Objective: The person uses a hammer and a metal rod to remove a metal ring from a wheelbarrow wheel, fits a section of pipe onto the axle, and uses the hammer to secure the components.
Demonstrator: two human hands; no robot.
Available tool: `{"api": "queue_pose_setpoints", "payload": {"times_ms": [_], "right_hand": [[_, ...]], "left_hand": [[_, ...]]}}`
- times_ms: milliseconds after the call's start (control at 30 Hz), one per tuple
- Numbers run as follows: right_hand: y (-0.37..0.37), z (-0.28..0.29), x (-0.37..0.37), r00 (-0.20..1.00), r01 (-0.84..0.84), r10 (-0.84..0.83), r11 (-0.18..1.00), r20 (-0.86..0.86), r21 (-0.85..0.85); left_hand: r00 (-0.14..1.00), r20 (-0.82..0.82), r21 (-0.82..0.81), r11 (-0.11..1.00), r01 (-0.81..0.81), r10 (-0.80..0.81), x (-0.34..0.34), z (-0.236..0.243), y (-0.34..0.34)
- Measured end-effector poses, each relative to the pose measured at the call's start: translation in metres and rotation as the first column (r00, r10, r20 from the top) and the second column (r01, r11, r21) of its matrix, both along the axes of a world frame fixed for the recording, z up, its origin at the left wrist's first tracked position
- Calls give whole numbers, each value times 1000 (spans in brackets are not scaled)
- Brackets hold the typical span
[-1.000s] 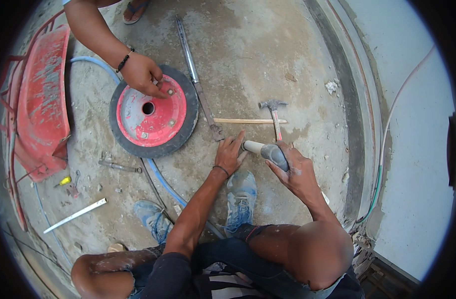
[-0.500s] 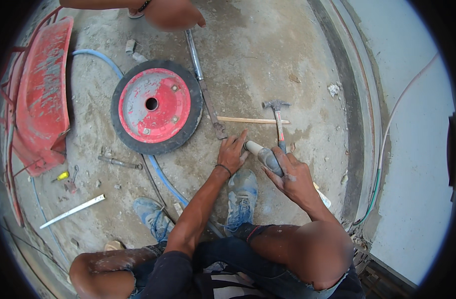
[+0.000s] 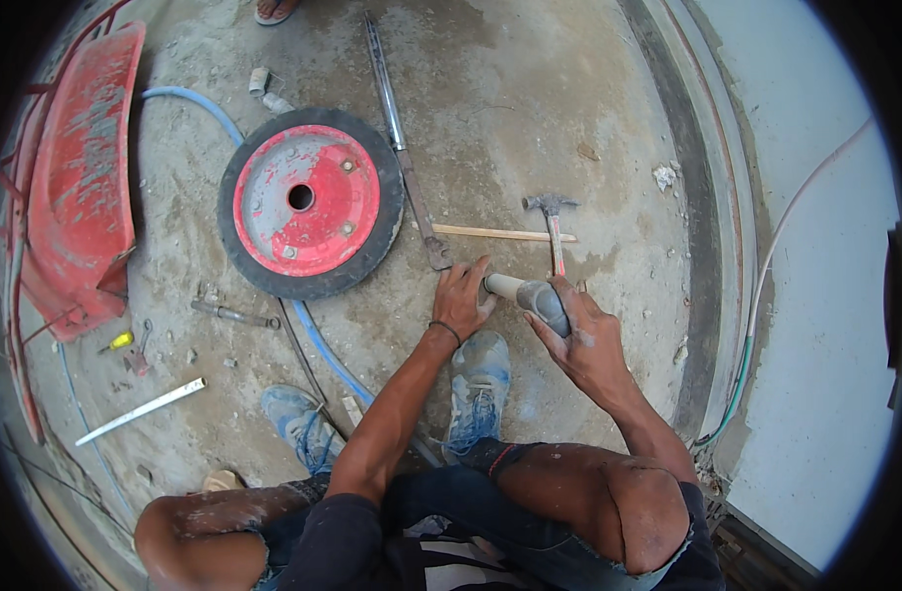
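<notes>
My right hand point(image 3: 586, 340) grips the grey, dust-coated rounded end of a pale tube point(image 3: 507, 287), whose other end has a dark rim. My left hand point(image 3: 461, 298) reaches beside that rim, fingers stretched and thumb apart; whether it touches the tube is hard to tell. Just beyond my left fingertips lies the flat lower end of a long steel bar point(image 3: 415, 197). A hammer point(image 3: 554, 231) lies past my right hand, its head away from me and its handle partly hidden by that hand. It crosses a thin wooden stick point(image 3: 500, 233).
A red-rimmed wheel point(image 3: 264, 246) lies flat to the left, over a blue hose point(image 3: 323, 350). Farther left are a red wheelbarrow tray point(image 3: 82, 187), a white strip point(image 3: 141, 412), a yellow-handled tool point(image 3: 122, 341) and a metal rod point(image 3: 234, 315). A raised edge and pale wall point(image 3: 805, 325) bound the right.
Another person's hand, earlier at the far end of the steel bar, has left the view; the whole bar now shows. My right hand and the tube's grey end have shifted slightly.
</notes>
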State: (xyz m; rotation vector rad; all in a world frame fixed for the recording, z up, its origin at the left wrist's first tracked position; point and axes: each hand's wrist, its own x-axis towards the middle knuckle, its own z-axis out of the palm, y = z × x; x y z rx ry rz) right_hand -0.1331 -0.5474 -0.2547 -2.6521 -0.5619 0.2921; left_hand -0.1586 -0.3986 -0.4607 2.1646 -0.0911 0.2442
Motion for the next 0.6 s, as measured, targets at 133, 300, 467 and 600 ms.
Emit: {"api": "queue_pose_setpoints", "payload": {"times_ms": [133, 300, 467, 600], "right_hand": [[2, -3, -2, 999, 49, -49, 999, 8, 0], [5, 1, 8, 998, 38, -38, 999, 49, -7], [12, 2, 15, 999, 17, -15, 999, 34, -45], [12, 3, 11, 1000, 10, -11, 995, -5, -95]], "left_hand": [[1000, 16, -8, 1000, 2, -1, -1, 1, 3], [993, -57, -13, 995, 102, -103, 3, 19, 12], [979, -84, -10, 983, 183, -183, 10, 22, 25], [980, -14, -139, 971, 195, -199, 14, 31, 22]]}}
